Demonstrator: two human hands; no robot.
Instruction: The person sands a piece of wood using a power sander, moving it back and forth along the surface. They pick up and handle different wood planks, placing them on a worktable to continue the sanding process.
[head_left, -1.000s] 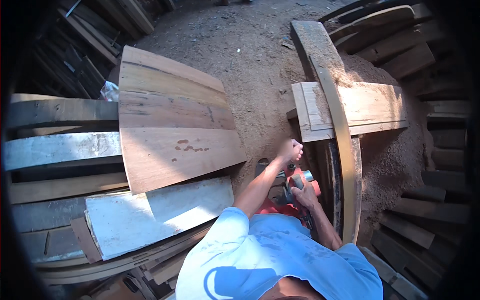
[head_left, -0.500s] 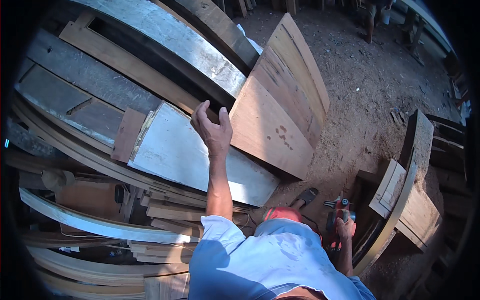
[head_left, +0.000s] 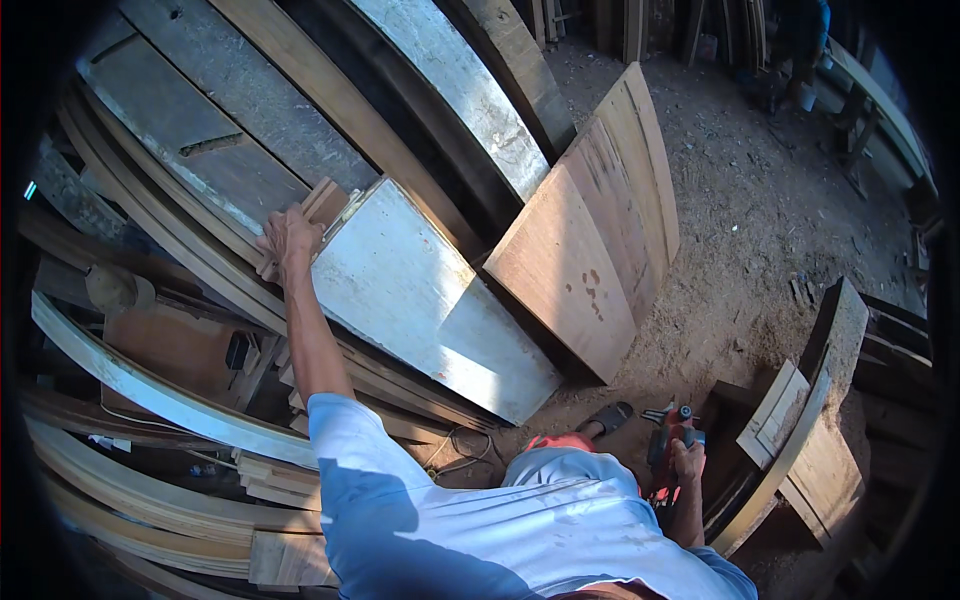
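Observation:
My left hand (head_left: 291, 238) reaches out to the left, its fingers closed round a short brown piece of wood (head_left: 325, 203). That piece lies against the end of a white-faced board (head_left: 395, 270), on top of the stacked planks. Low on the right, my right hand (head_left: 687, 458) grips a red and black power tool, seemingly an electric hand planer (head_left: 671, 440), held beside a curved wooden frame (head_left: 800, 435). The tool's underside is hidden from view.
Several long planks (head_left: 330, 95) fill the upper left. A wide plywood panel (head_left: 575, 270) leans in the middle. Curved wooden strips (head_left: 150, 390) are stacked at the lower left. Sawdust covers the floor (head_left: 740, 270), and my sandalled foot (head_left: 612, 417) stands near the tool.
My left hand, raised and spread above the white-faced board before, has moved left and down onto the short piece of wood. My right hand still holds the tool in about the same place.

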